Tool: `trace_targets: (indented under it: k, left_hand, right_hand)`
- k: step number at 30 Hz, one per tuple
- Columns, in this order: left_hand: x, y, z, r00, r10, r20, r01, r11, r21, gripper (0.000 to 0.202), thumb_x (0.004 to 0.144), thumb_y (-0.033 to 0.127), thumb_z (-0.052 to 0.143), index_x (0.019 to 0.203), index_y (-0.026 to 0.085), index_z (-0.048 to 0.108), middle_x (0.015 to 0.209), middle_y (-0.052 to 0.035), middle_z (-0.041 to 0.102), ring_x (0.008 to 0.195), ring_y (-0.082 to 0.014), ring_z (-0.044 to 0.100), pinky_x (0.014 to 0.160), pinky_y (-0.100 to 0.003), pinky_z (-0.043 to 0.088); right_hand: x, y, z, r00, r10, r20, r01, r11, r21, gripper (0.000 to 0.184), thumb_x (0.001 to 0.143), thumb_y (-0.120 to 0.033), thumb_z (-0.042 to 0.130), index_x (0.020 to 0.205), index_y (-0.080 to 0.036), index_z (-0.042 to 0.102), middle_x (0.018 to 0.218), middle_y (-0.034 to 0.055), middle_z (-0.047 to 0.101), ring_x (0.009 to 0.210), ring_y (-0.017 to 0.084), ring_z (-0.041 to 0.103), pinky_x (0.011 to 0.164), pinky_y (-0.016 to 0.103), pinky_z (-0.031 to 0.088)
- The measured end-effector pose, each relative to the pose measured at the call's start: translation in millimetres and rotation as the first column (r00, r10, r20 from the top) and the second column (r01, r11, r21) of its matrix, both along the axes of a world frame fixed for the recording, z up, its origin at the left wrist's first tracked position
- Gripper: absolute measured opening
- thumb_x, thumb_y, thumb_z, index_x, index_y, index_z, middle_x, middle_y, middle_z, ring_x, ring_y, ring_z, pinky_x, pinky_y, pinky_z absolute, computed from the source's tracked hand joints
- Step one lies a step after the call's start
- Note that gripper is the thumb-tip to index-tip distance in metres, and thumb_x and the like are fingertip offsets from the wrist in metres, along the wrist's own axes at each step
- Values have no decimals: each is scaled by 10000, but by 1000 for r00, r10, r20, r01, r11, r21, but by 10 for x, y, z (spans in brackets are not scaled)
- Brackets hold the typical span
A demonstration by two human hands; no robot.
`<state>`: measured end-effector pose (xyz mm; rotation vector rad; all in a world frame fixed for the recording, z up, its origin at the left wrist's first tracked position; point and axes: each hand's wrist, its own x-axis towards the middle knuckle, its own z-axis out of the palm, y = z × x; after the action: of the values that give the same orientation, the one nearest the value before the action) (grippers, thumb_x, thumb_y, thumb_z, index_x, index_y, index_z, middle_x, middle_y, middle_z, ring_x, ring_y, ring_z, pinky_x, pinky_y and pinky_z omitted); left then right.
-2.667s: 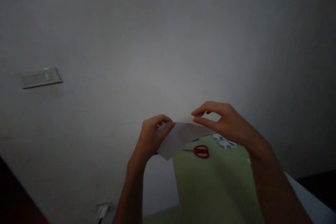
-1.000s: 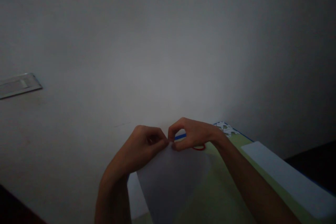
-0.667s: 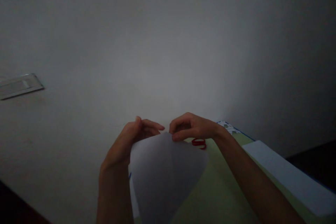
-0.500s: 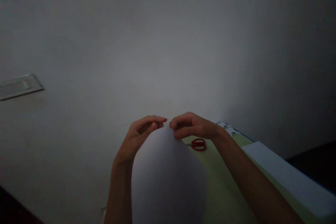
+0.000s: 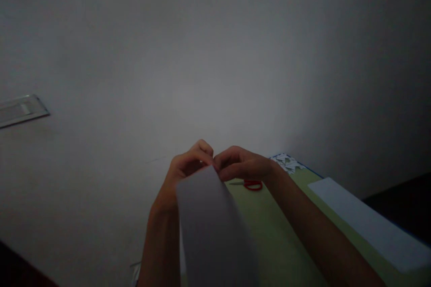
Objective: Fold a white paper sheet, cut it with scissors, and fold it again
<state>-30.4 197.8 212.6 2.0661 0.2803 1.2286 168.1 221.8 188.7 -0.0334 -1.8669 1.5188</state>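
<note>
A sheet of white paper [image 5: 212, 228] stands bent over in front of me, its top edge slanting up to a corner between my hands. My left hand [image 5: 188, 166] pinches the paper near that corner from the left. On the other side, my right hand [image 5: 240, 163] has thumb and index finger closed on the same upper edge. The fingertips of both hands nearly meet, and part of my left fingers is hidden behind the paper. Scissors with red handles [image 5: 252, 185] lie on the green tabletop [image 5: 276, 233] beneath my right hand.
A stack of white paper [image 5: 367, 222] lies along the table's right side. White paper scraps [image 5: 288, 163] are heaped at the far corner. Beyond the table rises a pale wall [image 5: 215, 76] with a framed plate [image 5: 23, 110] at the left.
My left hand's fingers have closed in on the paper's top corner, meeting my right fingertips. The paper's rounded top has become a straighter, slanted edge. More of the scissors shows.
</note>
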Motion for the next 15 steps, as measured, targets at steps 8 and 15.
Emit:
trace_targets:
  k: [8,15]
  left_hand:
    - [-27,-108,3,932,363,20,-363,932,-7,102,899,266,748,820,217,708,788,4,624,757,-137,572,694,-248,468]
    - [94,-234,-57,796,570,-203,-526,817,235,102,917,267,710,839,201,711,773,0,723,739,-155,665,679,-262,499]
  right_hand:
    - [505,-278,158,852,-503,-142,523,823,222,347,1043,-490,603,1025,-209,807,1048,59,805,1021,208,742,924,354,578]
    - [640,-879,236,360,-833,-421,871,139,471,125,971,-361,753,986,-249,806,1007,26,812,970,220,737,888,347,554]
